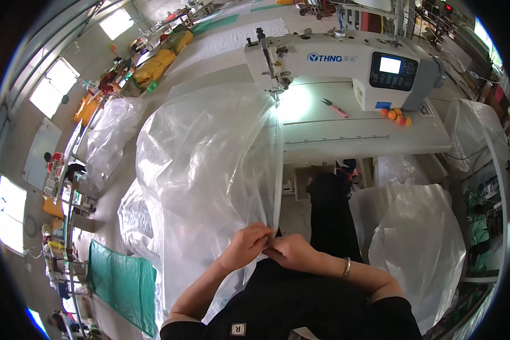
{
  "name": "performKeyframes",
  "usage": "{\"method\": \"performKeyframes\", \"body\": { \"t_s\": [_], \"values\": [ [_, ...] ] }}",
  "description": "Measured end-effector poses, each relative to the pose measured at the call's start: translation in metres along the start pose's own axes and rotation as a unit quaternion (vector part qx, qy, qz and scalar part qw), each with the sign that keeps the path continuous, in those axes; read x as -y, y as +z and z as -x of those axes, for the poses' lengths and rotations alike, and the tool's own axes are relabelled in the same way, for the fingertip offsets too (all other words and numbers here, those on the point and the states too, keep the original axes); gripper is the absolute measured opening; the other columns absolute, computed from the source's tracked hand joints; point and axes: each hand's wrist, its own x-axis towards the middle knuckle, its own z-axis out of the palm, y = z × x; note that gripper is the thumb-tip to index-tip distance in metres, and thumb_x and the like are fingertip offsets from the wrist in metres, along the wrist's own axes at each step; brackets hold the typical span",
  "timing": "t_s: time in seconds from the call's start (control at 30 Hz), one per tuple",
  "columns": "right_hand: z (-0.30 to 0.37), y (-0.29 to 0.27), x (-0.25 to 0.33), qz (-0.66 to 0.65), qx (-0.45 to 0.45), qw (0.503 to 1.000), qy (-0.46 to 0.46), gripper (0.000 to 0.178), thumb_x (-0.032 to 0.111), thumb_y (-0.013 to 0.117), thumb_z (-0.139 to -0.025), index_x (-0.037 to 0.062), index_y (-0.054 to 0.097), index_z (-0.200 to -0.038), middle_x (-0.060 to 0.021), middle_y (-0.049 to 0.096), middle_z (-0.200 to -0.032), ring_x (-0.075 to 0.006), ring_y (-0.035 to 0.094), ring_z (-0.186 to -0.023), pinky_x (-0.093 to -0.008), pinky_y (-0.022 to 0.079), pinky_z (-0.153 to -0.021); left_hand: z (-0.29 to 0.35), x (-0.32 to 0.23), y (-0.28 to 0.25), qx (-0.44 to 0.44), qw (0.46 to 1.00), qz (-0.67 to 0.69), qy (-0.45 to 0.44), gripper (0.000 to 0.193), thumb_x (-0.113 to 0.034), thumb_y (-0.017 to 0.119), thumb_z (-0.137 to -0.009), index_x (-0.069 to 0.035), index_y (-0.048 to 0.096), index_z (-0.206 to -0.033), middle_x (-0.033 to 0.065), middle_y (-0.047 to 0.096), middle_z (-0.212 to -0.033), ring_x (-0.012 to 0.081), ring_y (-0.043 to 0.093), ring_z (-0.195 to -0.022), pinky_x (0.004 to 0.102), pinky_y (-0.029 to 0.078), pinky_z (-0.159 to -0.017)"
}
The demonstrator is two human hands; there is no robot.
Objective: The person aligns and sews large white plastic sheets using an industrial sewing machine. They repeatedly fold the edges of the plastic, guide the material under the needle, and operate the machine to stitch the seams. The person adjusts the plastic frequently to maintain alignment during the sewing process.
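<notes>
A large sheet of clear plastic film (204,153) spreads over the left of the sewing table and hangs down toward my lap. Its right edge runs from under the needle of a white sewing machine (345,54) straight down to my hands. My left hand (247,245) is closed on that edge, fingers pinched together. Right beside it, my right hand (292,251) also grips the edge, knuckles up, a bracelet on its wrist. The fingertips nearly meet, and the bit of film between them is mostly hidden. A bright lamp glows beside the needle.
Pink-handled snips (336,108) and several small orange fruits (396,116) lie on the sewing table (357,139). Folded clear film (416,243) sits to my right. At the left are a green sheet (122,283) and a metal rack. Yellow bundles (153,67) lie farther back.
</notes>
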Motion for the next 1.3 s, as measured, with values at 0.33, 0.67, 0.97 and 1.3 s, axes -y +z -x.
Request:
{"method": "performKeyframes", "body": {
  "t_s": [0.33, 0.67, 0.97, 1.3],
  "values": [
    [-0.023, -0.022, -0.033, -0.039, 0.107, 0.993, 0.011, 0.027, 0.03, 0.061, -0.09, 0.0092, 0.07, -0.076, -0.0101, 0.064, -0.062, -0.0303, 0.062, -0.059, -0.0394, 0.049, -0.058, 0.005, 0.029, 0.021, -0.122, 0.971, 0.106, -0.177, 0.013, -0.008, 0.055, -0.094, 0.003, 0.061, -0.098, 0.0054, 0.062, -0.07, 0.0084, 0.057, -0.065, 0.026, 0.046, -0.058],
    [-0.047, 0.065, -0.104, -0.356, 0.014, 0.934, 0.036, 0.036, 0.026, 0.067, -0.087, 0.0058, 0.06, -0.116, -0.0068, 0.065, -0.103, -0.0174, 0.062, -0.091, -0.0333, 0.051, -0.081, -0.011, -0.02, -0.002, -0.082, 0.995, -0.059, 0.0, 0.011, -0.008, 0.058, -0.089, -0.001, 0.062, -0.096, 0.016, 0.062, -0.069, 0.0305, 0.064, -0.062, 0.0349, 0.048, -0.057],
    [-0.186, -0.115, -0.096, 0.263, -0.273, 0.905, 0.195, 0.036, 0.03, 0.068, -0.085, -0.0057, 0.066, -0.093, -0.0207, 0.065, -0.069, -0.032, 0.067, -0.066, -0.0383, 0.051, -0.058, -0.009, 0.0, 0.011, -0.102, 0.991, -0.08, 0.021, 0.009, -0.01, 0.062, -0.086, -0.002, 0.061, -0.092, 0.0183, 0.061, -0.067, 0.0379, 0.062, -0.061, 0.0429, 0.048, -0.052],
    [-0.253, -0.129, -0.159, 0.407, -0.284, 0.838, 0.228, 0.012, 0.012, 0.065, -0.076, -0.0003, 0.064, -0.08, -0.0168, 0.066, -0.074, -0.0337, 0.066, -0.07, -0.0422, 0.053, -0.066, -0.015, 0.014, 0.002, -0.1, 0.992, -0.034, 0.064, 0.009, -0.01, 0.063, -0.085, -0.003, 0.06, -0.091, 0.0183, 0.062, -0.066, 0.0378, 0.062, -0.061, 0.0443, 0.049, -0.052]
  ]
}}
